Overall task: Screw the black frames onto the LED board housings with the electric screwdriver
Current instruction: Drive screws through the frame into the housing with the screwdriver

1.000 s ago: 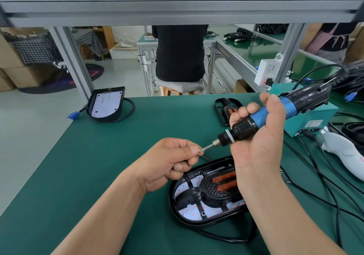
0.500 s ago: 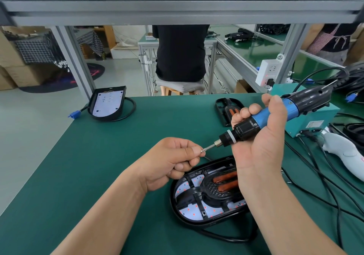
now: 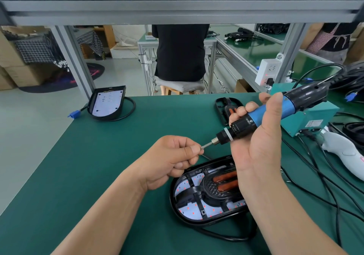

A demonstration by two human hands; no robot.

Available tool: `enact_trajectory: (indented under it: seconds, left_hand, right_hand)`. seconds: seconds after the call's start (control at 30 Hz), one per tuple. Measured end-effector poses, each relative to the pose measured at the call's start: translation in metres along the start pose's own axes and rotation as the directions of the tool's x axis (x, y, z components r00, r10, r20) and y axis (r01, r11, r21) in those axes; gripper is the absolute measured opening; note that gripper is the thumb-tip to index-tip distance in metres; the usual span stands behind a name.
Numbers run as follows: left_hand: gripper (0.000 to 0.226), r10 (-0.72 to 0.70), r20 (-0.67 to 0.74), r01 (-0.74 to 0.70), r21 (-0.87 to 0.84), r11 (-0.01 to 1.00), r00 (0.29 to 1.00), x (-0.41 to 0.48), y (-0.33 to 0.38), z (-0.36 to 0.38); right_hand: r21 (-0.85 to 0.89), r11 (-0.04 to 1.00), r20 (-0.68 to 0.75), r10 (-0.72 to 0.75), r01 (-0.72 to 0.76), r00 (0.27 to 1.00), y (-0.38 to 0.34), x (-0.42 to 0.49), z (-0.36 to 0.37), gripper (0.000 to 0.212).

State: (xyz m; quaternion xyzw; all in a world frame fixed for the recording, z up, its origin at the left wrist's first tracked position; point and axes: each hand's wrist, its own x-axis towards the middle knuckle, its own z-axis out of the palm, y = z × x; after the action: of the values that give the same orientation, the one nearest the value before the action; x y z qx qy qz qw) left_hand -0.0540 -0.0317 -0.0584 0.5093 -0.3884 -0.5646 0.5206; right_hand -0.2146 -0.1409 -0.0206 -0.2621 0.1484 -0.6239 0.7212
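Head view: the right hand grips the blue-and-black electric screwdriver by its barrel; the left hand pinches its steel bit at the tip, any screw hidden. The oval black LED housing with ribbed black frame lies on the green desk just below, probably light and slide-prone, best steadied at its rim; black cables crowd the right, bare desk left.

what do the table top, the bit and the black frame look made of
Table top: likely a rubber or vinyl mat, matte green, with no glare.
Bit: metal, probably steel; thin, silvery, shiny.
Frame: seemingly moulded plastic, black, semi-gloss, with thin ribs and soft highlights.
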Motion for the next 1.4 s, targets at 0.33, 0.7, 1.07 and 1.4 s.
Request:
enact_trajectory:
  seconds: [0.33,0.7,1.07,1.4]
  left_hand:
    - [0.011,0.013,-0.072,-0.013,-0.002,1.0,0.997,-0.001,-0.001,-0.004]
    - [0.012,-0.011,-0.115,0.025,0.122,0.992,0.993,0.005,-0.013,-0.005]
    - [0.03,-0.034,-0.075,0.038,0.041,0.998,0.997,0.005,-0.008,-0.006]
    - [0.045,-0.294,0.026,0.267,0.351,0.897,0.955,-0.018,0.008,-0.037]
  right_hand:
    - [-0.054,0.998,0.12,0.048,-0.041,0.992,-0.006,-0.001,-0.008,0.032]
    - [-0.05,0.992,0.077,0.117,-0.113,0.99,-0.002,0.004,-0.022,0.032]
    - [0.04,0.989,-0.022,0.145,-0.145,0.989,0.0,0.006,-0.026,0.026]
    - [0.018,0.984,0.094,0.175,-0.177,0.98,-0.005,0.0,-0.021,0.02]
